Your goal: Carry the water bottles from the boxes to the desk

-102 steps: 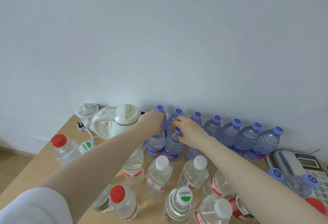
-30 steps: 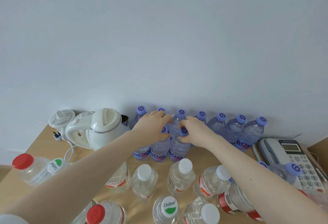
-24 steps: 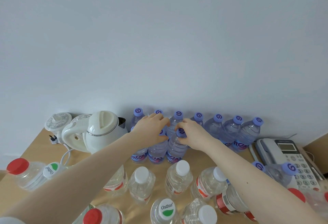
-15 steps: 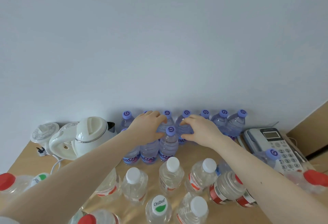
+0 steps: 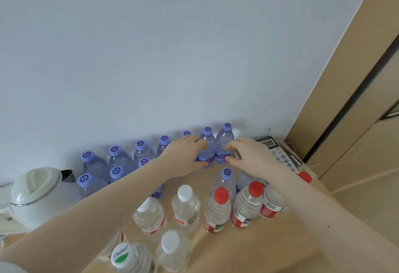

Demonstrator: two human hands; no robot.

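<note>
Left grip (image 5: 185, 156) and right grip (image 5: 252, 156), having slid right along the wall row, curl round the end bottles (image 5: 224, 141) upright on the counter (image 5: 259, 251) beside the phone (image 5: 280, 156): arranging delivered stock, carrying seemingly done.

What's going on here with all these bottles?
A person is handling water bottles on a wooden desk. The left hand curls round one purple-capped bottle near the right end of the row along the wall, and the right hand curls round the end bottle beside it. Both stand upright on the desk. In front stand white-capped bottles and red-capped bottles, with a white kettle at left and a phone at right.
</note>
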